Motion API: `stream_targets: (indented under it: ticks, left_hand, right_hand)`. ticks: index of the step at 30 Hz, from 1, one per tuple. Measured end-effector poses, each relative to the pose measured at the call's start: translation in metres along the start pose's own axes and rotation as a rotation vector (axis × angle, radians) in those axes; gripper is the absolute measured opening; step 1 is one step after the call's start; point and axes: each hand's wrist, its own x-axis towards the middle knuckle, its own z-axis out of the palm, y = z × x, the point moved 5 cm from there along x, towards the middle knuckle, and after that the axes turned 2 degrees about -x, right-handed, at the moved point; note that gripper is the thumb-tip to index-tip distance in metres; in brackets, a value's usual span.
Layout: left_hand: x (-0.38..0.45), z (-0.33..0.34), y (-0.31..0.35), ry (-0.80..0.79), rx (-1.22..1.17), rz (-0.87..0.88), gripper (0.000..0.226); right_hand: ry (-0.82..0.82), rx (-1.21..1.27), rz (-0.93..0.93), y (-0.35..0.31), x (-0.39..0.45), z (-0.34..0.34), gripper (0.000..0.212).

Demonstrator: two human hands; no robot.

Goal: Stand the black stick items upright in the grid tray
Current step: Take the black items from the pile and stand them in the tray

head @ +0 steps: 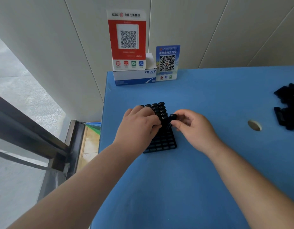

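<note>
Fingers of the right hand point(195, 129) pinch a black stick point(170, 120) at the tray point(161, 144) edge; left hand point(139, 124) rests curled over standing sticks point(159, 109), grip unclear; near cells lie open.

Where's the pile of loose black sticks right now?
The pile of loose black sticks lies at the table's far right edge, beyond the round hole.

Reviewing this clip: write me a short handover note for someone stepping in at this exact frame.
Right hand pinches one black stick, upright at the grid tray's right side, not clearly seated yet.
Left hand rests on the standing sticks, fingers curled over them.
Done: the tray's far rows are filled with upright sticks.
Left: the near rows are empty; seat the held stick, then draw from the loose pile at the blue table's right edge.
</note>
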Motion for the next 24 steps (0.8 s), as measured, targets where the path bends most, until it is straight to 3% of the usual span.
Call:
stream_targets:
  ticks: [5,12,24]
  left_hand:
    - [-0.003,0.002,-0.003,0.005,-0.025,-0.006,0.005]
    - [-0.006,0.001,-0.003,0.004,-0.024,-0.006,0.007]
    - [-0.013,0.003,-0.009,0.034,-0.076,-0.131,0.019]
  right_hand:
    - [-0.035,-0.036,-0.035,0.004,-0.003,0.011,0.035]
    - [0.008,-0.256,-0.150,-0.002,-0.003,0.019,0.026]
    - [0.011,-0.282,-0.071,0.004,-0.009,0.015,0.014]
